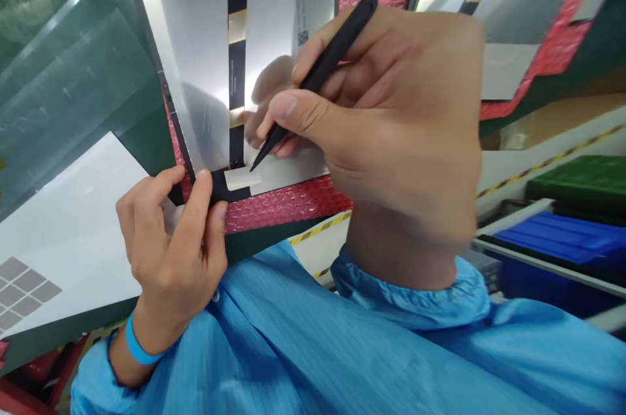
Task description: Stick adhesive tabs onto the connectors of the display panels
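Note:
A silvery display panel (pixel 195 62) with a dark strip (pixel 237 76) down its middle lies in front of me. My right hand (pixel 391 108) pinches a slim black spudger (pixel 337 46) like a pen. Its pointed tip touches or hovers just over a small pale sticker (pixel 243 179) near the panel's front edge; which of the two I cannot tell. My left hand (pixel 171 232), with a blue band at the wrist, holds the panel's black front left corner between thumb and index finger. The palm of my right hand is mirrored in the shiny surface.
Pink bubble wrap (pixel 288 203) lies under the panel on a green table (pixel 264 235). At left are a white sheet with grey squares (pixel 92 206) and clear plastic sheets (pixel 73 82). Another panel (pixel 518 4) rests at upper right. Blue bins (pixel 562 235) stand at lower right.

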`<state>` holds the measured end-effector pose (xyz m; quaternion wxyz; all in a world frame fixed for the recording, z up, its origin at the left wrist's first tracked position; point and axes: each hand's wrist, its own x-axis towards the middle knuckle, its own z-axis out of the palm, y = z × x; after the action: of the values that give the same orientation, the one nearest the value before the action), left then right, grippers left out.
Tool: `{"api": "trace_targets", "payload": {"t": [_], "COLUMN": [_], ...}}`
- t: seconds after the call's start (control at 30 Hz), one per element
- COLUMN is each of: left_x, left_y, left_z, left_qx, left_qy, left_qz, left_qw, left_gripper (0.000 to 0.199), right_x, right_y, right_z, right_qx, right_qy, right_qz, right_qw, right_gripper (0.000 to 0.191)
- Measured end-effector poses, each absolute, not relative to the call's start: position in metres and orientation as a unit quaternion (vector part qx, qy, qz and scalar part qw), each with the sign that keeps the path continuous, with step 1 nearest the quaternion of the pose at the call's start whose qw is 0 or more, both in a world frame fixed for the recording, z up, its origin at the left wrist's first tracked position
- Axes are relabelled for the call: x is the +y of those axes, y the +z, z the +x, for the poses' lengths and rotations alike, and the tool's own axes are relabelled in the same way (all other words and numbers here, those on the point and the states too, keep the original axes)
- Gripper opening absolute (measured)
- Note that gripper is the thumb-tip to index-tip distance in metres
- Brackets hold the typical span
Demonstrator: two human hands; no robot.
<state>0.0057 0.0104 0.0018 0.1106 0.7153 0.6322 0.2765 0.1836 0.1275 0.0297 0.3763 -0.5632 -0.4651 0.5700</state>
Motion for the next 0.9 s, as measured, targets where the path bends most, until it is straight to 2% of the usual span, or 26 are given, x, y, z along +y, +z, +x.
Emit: {"api": "trace_targets", "payload": {"t": [0.27,0.9], "left_x": [0.0079,0.0081], "left_y": [0.0036,0.0049], "left_z": [0.0067,0.0062], "left_qx": [0.635,0.629], "left_qy": [0.268,0.269], "left_qz": [0.714,0.721], "left_qw": [0.126,0.115], "left_gripper": [0.043,0.045], "right_x": [0.1303,0.1292], "right_y": [0.0340,0.0301], "right_z": [0.1827,0.1806], "right_qx": [-0.489,-0.526], "right_qy": [0.555,0.513], "right_qz": [-0.585,-0.581], "right_qw": [0.332,0.350], "right_gripper": [0.038,0.033]}}
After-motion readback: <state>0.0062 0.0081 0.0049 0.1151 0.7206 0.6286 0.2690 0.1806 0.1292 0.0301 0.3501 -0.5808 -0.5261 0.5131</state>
